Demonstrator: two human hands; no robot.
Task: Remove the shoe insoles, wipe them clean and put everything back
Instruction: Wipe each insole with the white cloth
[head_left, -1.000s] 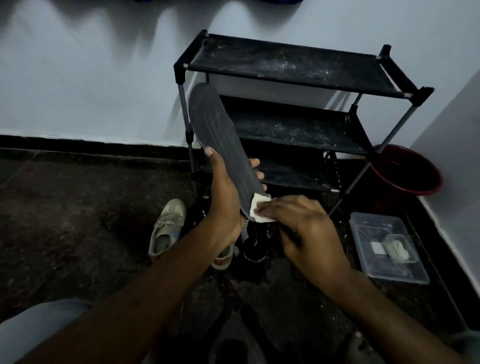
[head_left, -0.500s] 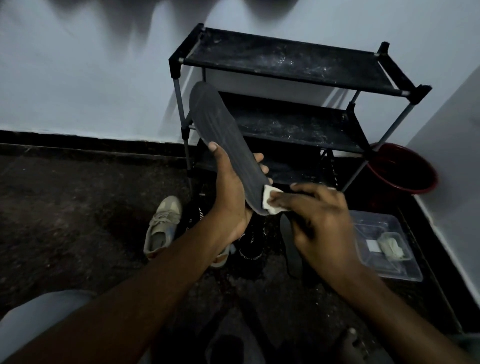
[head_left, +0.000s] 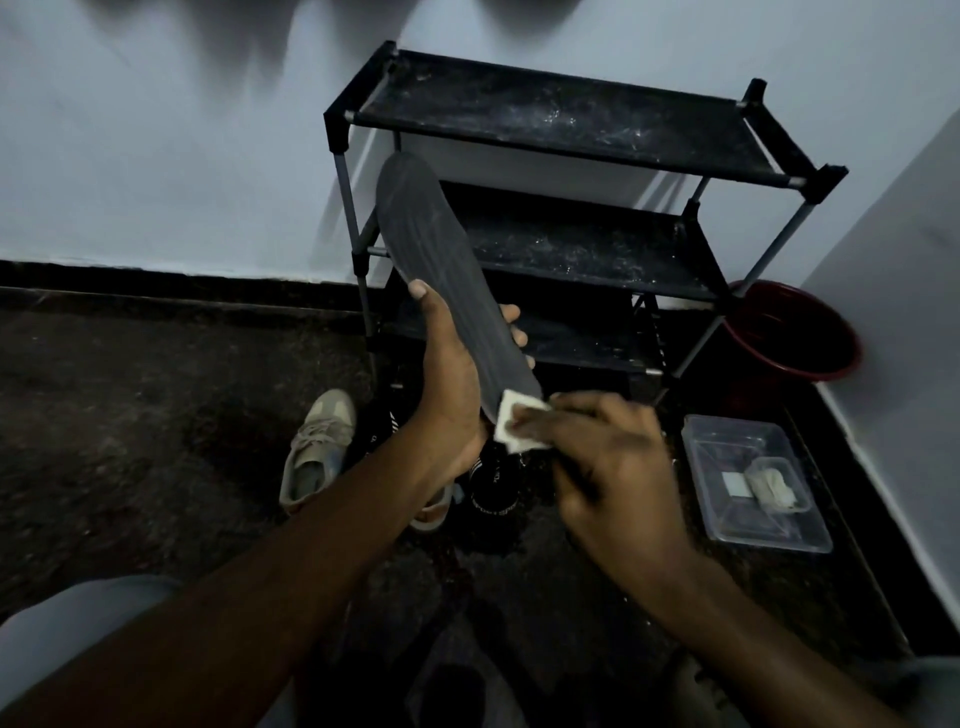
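Observation:
My left hand grips a long dark grey insole near its lower end and holds it up, tilted toward the upper left. My right hand pinches a small white wipe against the insole's bottom end. Below my hands a beige sneaker lies on the dark floor, and black shoes with white lettering stand beside it, partly hidden by my left forearm.
A black three-tier shoe rack stands against the pale wall behind the insole. A dark red bucket sits in the right corner. A clear plastic container holding white wipes lies on the floor at the right.
My right hand with the wipe has slid back and forth along the insole's bottom end. The left hand keeps the insole held up in much the same pose.

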